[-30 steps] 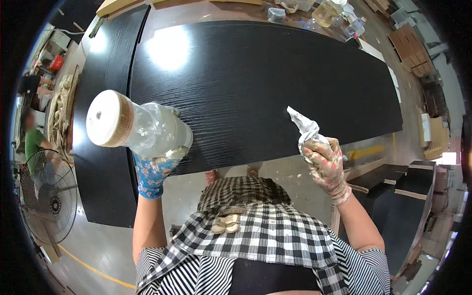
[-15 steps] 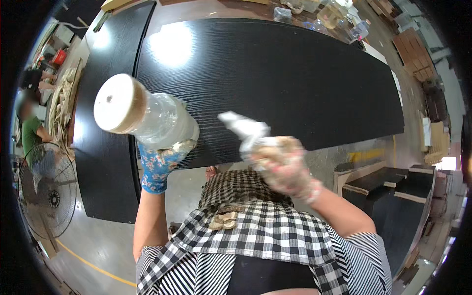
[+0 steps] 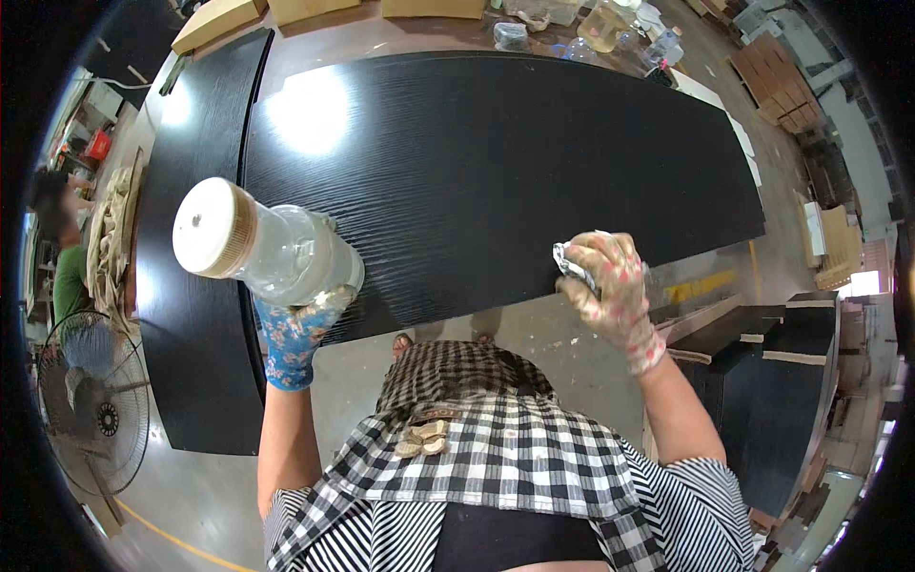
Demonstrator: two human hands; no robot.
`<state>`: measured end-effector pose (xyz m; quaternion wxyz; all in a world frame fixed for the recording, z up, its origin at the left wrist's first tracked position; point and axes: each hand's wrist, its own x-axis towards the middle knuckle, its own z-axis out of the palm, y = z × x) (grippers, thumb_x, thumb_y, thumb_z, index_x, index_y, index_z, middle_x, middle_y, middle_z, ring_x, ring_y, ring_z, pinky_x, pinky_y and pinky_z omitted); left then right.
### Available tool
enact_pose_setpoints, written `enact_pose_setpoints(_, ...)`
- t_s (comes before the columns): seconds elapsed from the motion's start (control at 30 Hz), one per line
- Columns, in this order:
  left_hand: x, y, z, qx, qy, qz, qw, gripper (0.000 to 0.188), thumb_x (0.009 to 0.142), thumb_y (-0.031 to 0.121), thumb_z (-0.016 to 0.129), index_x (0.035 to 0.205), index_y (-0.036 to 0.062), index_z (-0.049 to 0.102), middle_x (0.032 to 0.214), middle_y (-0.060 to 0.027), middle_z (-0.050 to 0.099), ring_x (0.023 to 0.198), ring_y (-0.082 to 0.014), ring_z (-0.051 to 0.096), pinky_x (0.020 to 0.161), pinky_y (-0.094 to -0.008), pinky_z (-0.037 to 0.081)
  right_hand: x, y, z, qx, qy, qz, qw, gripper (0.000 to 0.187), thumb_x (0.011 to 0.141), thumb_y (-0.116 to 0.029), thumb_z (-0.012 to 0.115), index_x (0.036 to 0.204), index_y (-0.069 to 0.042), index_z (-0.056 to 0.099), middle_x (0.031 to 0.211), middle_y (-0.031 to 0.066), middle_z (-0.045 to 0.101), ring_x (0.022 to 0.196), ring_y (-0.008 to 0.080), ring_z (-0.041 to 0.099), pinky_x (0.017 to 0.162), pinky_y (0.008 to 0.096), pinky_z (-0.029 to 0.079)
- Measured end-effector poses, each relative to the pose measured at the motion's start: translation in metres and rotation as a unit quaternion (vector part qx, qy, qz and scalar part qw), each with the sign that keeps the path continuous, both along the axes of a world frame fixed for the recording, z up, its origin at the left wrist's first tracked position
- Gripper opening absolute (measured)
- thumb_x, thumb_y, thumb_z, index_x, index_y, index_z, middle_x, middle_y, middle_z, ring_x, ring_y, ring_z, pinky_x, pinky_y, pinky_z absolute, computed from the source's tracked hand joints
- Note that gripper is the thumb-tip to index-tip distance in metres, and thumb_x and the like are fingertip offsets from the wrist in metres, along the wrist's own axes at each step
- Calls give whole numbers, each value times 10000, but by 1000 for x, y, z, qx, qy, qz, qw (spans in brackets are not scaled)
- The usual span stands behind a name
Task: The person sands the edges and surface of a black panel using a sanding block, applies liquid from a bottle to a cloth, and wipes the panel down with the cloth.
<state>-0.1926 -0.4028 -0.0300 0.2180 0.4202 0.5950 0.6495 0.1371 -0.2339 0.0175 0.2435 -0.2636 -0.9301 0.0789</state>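
My left hand, in a blue flowered glove, is closed around a clear plastic bottle with a wide white cap. The bottle leans to the left, above a black wood-grain panel. My right hand, in a pale, stained glove with pinkish marks, is closed on a crumpled white cloth. Most of the cloth is hidden by the fingers. This hand is at the panel's near edge, toward the right; whether the cloth touches the panel I cannot tell.
A narrower black panel lies to the left. Containers, including a jug of yellowish liquid, stand at the far side. A fan is at lower left, near a person in green. Black boards are stacked at right.
My right hand has moved to the right with the cloth, which is now bunched under the fingers. The bottle in my left hand sits slightly lower and further left in view.
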Motion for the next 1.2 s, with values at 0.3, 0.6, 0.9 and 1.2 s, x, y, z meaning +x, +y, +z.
enact_pose_setpoints(0.3,3,4,9,21,-16,-18,1000,906,629,388,864,1325,50,393,1203,-142,558,1115,-253,553,940,-387,480,-22,-26,-16,18,4,96,995,300,639,-53,700,931,-119,673,997,1,643,889,233,582,790,394,471)
enact_pose_setpoints(0.6,-8,-9,-15,-22,35,6,999,760,587,287,905,1187,30,516,1133,-86,597,1015,-195,594,903,-342,489,-64,-41,-9,-9,35,180,983,169,705,-123,647,871,-137,672,947,-14,656,825,231,597,735,385,481)
enact_pose_setpoints(0.9,1,2,5,23,20,-25,999,901,639,392,854,1334,48,395,1218,-153,557,1134,-259,549,952,-389,482,-76,-51,-16,-14,5,139,990,177,718,-109,646,892,-139,659,961,-14,653,841,215,591,800,399,470)
enact_pose_setpoints(1.2,-2,-11,6,-2,5,-11,1000,927,628,382,865,1343,57,373,1229,-138,544,1141,-254,538,956,-388,471,41,-3,-8,47,-3,-71,996,217,708,-35,675,906,-119,646,935,38,666,838,201,620,729,327,526)
